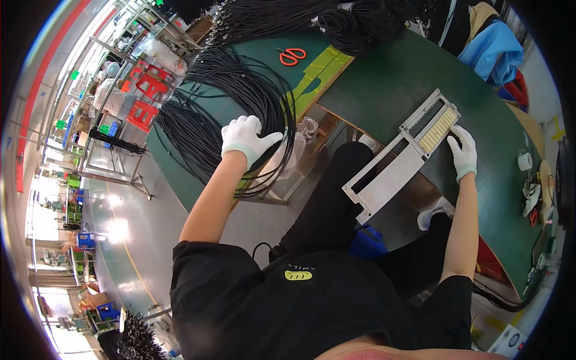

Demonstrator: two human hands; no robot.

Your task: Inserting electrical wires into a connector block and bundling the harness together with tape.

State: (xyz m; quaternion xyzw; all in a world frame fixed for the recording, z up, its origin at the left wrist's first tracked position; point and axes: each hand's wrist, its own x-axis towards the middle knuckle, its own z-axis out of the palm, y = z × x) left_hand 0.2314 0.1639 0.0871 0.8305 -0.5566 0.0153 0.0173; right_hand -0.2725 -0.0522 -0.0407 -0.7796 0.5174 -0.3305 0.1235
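Running slantwise, near end at lower left over the lap and far end at upper right on the green table (pixel 384 66): a long pale metal fixture (pixel 391 179), flat plate nearest the body, open frame beyond, with a row of cream strips (pixel 437 129) set along the far half's right side. Right beside that row, at the fixture's right edge: the gloved right hand (pixel 464 153), thumb and fingers parted, fingertips against the edge. Well left of the fixture: the gloved left hand (pixel 246 139), thumb spread, lying on a bundle of black cables (pixel 261 84), long loops curving from beyond the hand back toward the body. Cannot tell, with the palm turned down, how firmly gripped. Hands well apart from each other.

Under the fixture's near end, a dark-trousered knee (pixel 345 162) and a blue bin (pixel 367 241). Right of the fixture, a white tape roll (pixel 525 161). Beyond it to the upper left, yellow-green tape (pixel 315 72) and orange-handled scissors (pixel 292 57); farther, a heaped cable pile (pixel 276 18). Beyond it to the upper right, blue cloth (pixel 492 54). Far left of it, red stools (pixel 152 85).
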